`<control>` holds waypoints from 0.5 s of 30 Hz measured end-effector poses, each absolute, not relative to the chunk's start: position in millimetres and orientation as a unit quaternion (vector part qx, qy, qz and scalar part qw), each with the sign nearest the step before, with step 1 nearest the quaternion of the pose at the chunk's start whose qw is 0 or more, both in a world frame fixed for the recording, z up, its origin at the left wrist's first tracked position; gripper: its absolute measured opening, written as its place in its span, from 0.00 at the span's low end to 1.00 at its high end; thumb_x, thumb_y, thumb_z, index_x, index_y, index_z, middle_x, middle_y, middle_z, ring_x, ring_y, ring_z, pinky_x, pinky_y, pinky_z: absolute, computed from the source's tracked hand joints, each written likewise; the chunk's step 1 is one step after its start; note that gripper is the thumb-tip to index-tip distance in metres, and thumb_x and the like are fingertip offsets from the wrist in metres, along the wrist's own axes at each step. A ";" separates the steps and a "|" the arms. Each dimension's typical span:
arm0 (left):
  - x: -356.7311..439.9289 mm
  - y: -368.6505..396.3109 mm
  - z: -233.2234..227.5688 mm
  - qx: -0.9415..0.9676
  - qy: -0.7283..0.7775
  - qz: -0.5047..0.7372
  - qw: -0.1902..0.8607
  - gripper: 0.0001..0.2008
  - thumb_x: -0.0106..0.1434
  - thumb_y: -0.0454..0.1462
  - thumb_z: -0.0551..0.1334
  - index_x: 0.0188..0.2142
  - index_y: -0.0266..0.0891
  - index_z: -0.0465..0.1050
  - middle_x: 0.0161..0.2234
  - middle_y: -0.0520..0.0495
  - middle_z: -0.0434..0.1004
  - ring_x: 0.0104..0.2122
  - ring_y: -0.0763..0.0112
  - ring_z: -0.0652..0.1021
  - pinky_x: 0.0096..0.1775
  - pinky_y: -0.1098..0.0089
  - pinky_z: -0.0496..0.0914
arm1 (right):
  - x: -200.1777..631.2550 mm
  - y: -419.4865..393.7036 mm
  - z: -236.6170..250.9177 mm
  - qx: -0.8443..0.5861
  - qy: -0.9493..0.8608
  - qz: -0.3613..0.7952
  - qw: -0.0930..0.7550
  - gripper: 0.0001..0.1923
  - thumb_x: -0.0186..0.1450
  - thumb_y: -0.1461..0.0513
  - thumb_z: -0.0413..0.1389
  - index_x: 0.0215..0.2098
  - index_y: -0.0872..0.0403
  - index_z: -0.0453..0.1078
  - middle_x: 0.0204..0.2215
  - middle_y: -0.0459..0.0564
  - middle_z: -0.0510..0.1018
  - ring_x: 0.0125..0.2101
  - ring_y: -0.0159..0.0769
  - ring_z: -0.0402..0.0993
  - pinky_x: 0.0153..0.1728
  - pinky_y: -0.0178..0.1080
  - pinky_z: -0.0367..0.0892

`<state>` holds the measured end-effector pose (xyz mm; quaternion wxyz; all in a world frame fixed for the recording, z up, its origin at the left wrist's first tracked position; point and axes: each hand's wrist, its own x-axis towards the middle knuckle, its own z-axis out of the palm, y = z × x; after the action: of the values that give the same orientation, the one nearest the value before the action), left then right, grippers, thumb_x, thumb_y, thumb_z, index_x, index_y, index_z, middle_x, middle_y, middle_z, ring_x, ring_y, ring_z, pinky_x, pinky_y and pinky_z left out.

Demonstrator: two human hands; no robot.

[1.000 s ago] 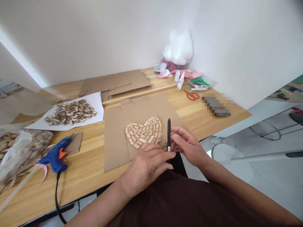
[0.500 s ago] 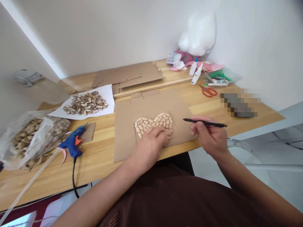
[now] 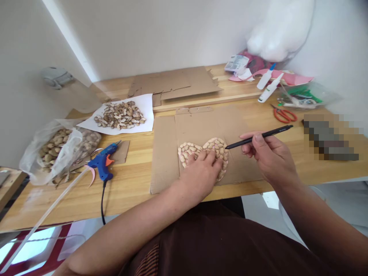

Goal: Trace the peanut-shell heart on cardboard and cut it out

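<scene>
Plastic bag [image 3: 75, 144], seemingly peanut-filled, left of peanut heart [image 3: 214, 144]

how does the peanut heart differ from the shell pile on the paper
The heart is closely packed into a neat shape; the pile is loose and jumbled. The heart is pale tan, the pile darker and mixed. The heart lies on cardboard under the left hand; the pile sits untouched on white paper. Both have peanut shells.
</scene>
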<state>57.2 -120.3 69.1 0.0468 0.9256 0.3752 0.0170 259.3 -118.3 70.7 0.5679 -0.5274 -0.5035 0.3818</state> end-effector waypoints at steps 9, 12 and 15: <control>53.4 -118.7 66.9 0.932 0.359 0.018 0.045 0.24 0.69 0.33 0.52 0.63 0.36 0.62 0.65 0.34 0.60 0.58 0.48 0.67 0.51 0.43 0.69 | 238.4 -82.8 80.4 -0.513 -0.560 0.370 0.535 0.14 0.67 0.49 0.59 0.39 0.50 0.77 0.26 0.47 0.74 0.28 0.32 0.71 0.30 0.35 0.69; 50.9 -117.3 63.5 0.933 0.356 0.025 0.041 0.24 0.67 0.32 0.53 0.63 0.37 0.63 0.65 0.36 0.62 0.58 0.49 0.67 0.50 0.44 0.70 | 235.4 -77.9 73.3 -0.494 -0.503 0.396 0.589 0.15 0.66 0.48 0.59 0.40 0.50 0.76 0.26 0.45 0.74 0.28 0.30 0.72 0.29 0.34 0.70; 49.0 -114.3 62.2 0.936 0.351 0.020 0.035 0.25 0.66 0.32 0.55 0.62 0.40 0.63 0.64 0.38 0.63 0.57 0.49 0.68 0.48 0.44 0.70 | 240.9 -79.4 59.4 -0.500 -0.462 0.409 0.608 0.15 0.66 0.48 0.58 0.42 0.49 0.74 0.28 0.45 0.74 0.27 0.30 0.74 0.27 0.33 0.70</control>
<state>49.0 -114.3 62.2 0.0350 0.9356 0.3508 0.0202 240.9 -79.4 59.4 0.6077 -0.5005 -0.4617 0.4087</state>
